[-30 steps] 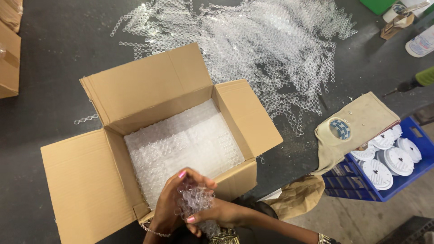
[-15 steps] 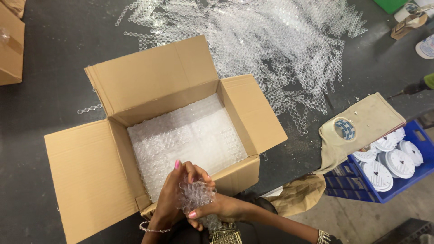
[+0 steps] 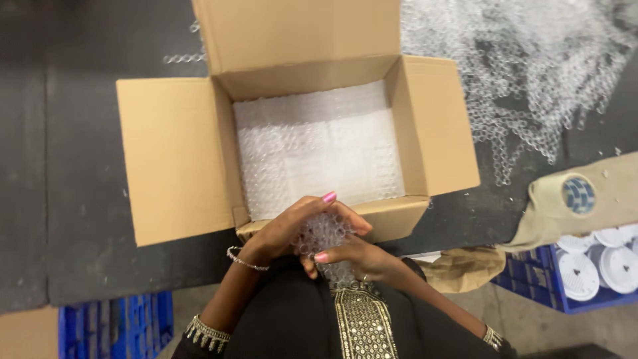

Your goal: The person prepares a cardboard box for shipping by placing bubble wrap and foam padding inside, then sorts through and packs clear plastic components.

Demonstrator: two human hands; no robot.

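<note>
Hands meet just at the near wall of an open cardboard box (image 3: 174,156), both wrapped round a small bundle of clear bubble wrap (image 3: 323,234). Left hand (image 3: 287,229) curls over the top and left side of it, fingers pressed together and bent, a pink nail showing at the box edge. Right hand (image 3: 355,256) cups it from below and the right, thumb pressed against the wrap. What lies inside the wrap cannot be told. Box flaps stand open on all sides, and a white bubble sheet (image 3: 319,146) lines its floor. Loose clear bubble wrap (image 3: 525,73) sprawls over the dark table (image 3: 60,166) at upper right. Tan cloth bag (image 3: 585,203) with a round blue-and-white label lies at right, draped over a blue crate (image 3: 531,282) of white round discs (image 3: 578,274). Crumpled brown paper (image 3: 462,267) sits beside that crate
</note>
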